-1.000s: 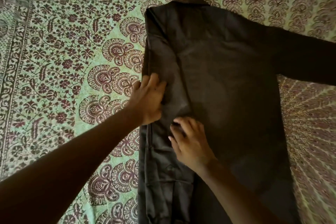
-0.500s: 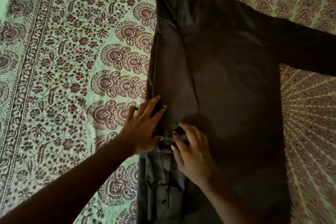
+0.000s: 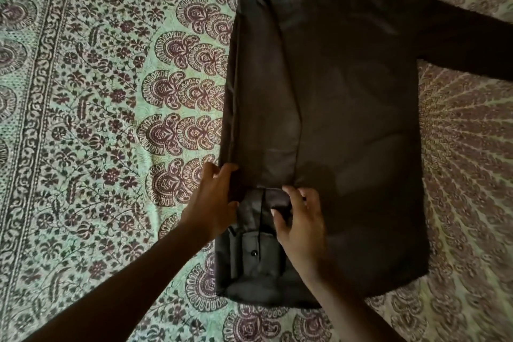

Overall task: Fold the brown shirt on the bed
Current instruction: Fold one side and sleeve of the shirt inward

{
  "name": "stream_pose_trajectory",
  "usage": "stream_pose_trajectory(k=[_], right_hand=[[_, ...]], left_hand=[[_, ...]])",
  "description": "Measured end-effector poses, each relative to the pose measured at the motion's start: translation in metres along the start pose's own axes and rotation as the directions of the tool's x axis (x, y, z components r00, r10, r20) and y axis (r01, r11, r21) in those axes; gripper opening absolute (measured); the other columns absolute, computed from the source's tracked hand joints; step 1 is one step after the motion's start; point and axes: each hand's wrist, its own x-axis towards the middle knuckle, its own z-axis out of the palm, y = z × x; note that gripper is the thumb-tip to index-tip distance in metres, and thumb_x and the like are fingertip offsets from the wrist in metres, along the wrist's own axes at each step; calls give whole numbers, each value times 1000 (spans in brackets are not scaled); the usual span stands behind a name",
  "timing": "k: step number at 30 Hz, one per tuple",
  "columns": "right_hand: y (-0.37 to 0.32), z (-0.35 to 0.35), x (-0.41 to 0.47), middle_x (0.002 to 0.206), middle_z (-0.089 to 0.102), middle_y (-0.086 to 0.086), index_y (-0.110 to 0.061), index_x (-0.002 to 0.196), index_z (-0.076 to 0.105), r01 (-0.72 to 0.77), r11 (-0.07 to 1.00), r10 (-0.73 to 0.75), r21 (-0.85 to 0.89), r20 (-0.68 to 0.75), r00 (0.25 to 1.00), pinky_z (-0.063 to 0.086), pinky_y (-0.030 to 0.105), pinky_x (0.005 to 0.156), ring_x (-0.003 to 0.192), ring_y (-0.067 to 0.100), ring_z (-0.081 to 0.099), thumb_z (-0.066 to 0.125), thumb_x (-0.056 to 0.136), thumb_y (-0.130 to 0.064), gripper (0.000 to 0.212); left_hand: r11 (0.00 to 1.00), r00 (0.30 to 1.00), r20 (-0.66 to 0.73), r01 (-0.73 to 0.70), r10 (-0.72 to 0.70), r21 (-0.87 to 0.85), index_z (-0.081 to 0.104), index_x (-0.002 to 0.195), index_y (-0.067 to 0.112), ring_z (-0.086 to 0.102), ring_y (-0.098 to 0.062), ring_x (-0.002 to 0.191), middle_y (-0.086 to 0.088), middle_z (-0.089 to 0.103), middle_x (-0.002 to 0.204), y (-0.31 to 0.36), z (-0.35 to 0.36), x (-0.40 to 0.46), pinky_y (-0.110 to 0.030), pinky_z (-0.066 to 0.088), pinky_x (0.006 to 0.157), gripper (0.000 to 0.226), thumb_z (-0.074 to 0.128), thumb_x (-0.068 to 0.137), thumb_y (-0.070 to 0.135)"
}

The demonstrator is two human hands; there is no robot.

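Observation:
The brown shirt (image 3: 347, 125) lies flat on the bed, collar end far from me. Its left side is folded inward, and that side's sleeve runs down the fold to a buttoned cuff (image 3: 254, 254) near the hem. The other sleeve (image 3: 469, 44) stretches out to the right. My left hand (image 3: 211, 203) grips the folded left edge low down, fingers and thumb curved around the fabric. Just to its right, my right hand (image 3: 301, 219) pinches a bunch of the folded sleeve between thumb and fingers, above the cuff.
The bedsheet (image 3: 111, 119) is green with a dense maroon floral and paisley print and covers all the surface around the shirt. A banded border runs down its left side (image 3: 41, 91).
Both hands have slid down the folded left side toward the hem. The left hand went from lying flat to curving around the edge. The cuff and hem have come into view.

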Motion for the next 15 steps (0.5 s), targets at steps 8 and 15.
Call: stream_pose_trajectory(k=[8,15], right_hand=[[-9,0,-13,110,53,3,-16,125,65,-147,989,147,-15,-21,989,56,32,78,92,21,61,84,81,-17,49],[-11,10,20,137,53,4,-20,132,61,431,856,-401,-287,159,902,54,42,91,124,26,53,67,92,-29,41]], left_hand=[[986,989,38,-145,142,78,32,154,11,59,-37,114,-5,12,148,-15,7,-18,-45,58,92,86,76,80,5],[856,981,185,-147,60,497,-30,155,26,-27,-28,153,4,-48,155,-10,6,-20,-66,-1,119,136,75,76,63]])
